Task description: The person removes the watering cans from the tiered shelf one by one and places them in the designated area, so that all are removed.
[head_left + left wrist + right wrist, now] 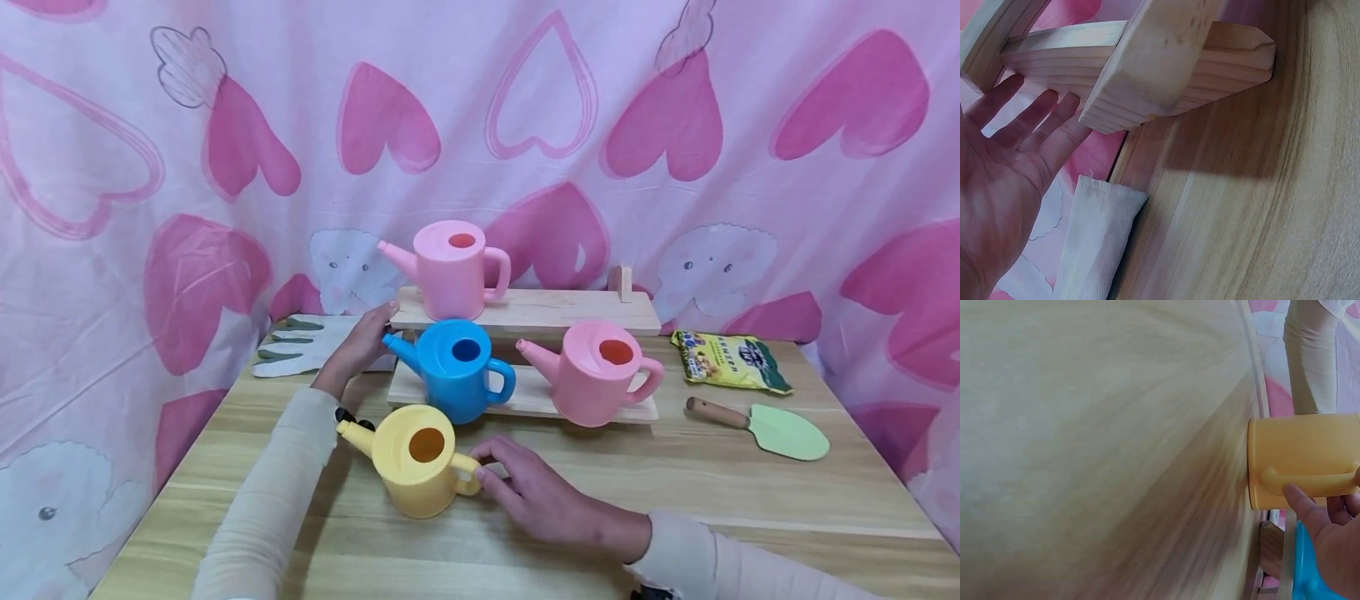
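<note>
A yellow watering can (416, 467) stands upright at the front of the table, its spout to the left. My right hand (536, 492) pinches its handle; in the right wrist view one finger (1304, 503) lies along that handle. At the left end of the two-tier wooden shelf (570, 308) is my left hand (363, 342). The left wrist view shows its straight fingertips against the wood (1060, 69). A blue watering can (455, 379) and a pink watering can (596, 379) stand on the lower tier. Another pink watering can (450, 275) is on the upper tier.
White gloves (300, 350) with green-grey fingertips lie left of the shelf, partly behind my left arm. To the right lie a yellow packet (727, 362) and a green trowel (787, 432) with a wooden handle. A pink heart-print curtain (465, 108) hangs behind the table.
</note>
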Tool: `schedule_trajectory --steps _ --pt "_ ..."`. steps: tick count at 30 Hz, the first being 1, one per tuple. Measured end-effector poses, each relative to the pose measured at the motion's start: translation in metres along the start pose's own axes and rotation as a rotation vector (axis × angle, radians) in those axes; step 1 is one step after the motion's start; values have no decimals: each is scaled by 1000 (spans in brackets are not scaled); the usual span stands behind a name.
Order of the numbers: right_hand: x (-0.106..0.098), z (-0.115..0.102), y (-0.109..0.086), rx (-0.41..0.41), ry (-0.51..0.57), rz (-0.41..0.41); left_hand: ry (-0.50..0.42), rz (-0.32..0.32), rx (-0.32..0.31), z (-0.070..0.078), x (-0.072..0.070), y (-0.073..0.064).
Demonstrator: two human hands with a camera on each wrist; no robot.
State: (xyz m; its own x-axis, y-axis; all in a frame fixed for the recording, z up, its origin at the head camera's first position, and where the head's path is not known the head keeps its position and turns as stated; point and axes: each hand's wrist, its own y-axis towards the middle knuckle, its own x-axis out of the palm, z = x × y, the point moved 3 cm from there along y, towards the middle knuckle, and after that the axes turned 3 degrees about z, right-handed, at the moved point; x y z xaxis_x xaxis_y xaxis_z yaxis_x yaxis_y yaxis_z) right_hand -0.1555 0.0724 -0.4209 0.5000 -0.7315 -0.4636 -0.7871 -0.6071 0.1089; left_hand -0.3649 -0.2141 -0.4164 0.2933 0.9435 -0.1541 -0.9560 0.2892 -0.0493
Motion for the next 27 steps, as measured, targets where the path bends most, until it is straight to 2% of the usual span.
schedule_trajectory --steps 6,14,20,24,27 --pt "1 -1 3 2 -7 -7 12 2 -2 1 0 -1" --pt "0 -2 5 7 43 -21 8 4 1 -1 -1 -2" --pt "-8 -5 5 38 79 -29 -2 8 1 -1 -1 -1" --pt "-22 -16 6 -21 -30 -9 -21 5 5 -1 0 0" --pt "-36 -28 9 -131 -157 32 -37 -2 11 -1 1 1"
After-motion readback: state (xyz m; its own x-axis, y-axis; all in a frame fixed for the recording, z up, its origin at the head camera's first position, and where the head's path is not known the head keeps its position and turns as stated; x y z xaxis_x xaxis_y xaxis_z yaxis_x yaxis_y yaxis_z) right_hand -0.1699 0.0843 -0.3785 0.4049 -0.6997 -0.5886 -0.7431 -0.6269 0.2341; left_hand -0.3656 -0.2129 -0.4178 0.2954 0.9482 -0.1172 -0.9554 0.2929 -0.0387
